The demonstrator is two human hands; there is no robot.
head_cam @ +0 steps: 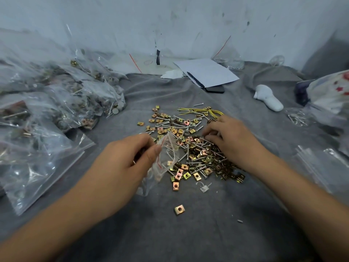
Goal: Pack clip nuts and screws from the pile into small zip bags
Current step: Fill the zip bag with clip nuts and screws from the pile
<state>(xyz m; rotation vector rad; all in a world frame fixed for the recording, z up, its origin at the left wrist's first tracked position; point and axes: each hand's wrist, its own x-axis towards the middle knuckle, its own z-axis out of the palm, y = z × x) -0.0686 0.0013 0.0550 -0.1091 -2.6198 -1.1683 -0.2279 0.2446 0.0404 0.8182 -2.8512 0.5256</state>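
Observation:
A pile of brass-coloured clip nuts and silver screws lies on the grey cloth in the middle. My left hand pinches a small clear zip bag with a red seal line, held open at the pile's left edge; a few screws show inside it. My right hand rests on the right side of the pile, fingers curled down among the parts. Whether those fingers hold anything is hidden. One clip nut lies alone nearer to me.
Several filled plastic bags are heaped at the left. Empty zip bags lie at the right. Yellow wire ties sit behind the pile. A white paper, a dark phone and a white object lie at the back.

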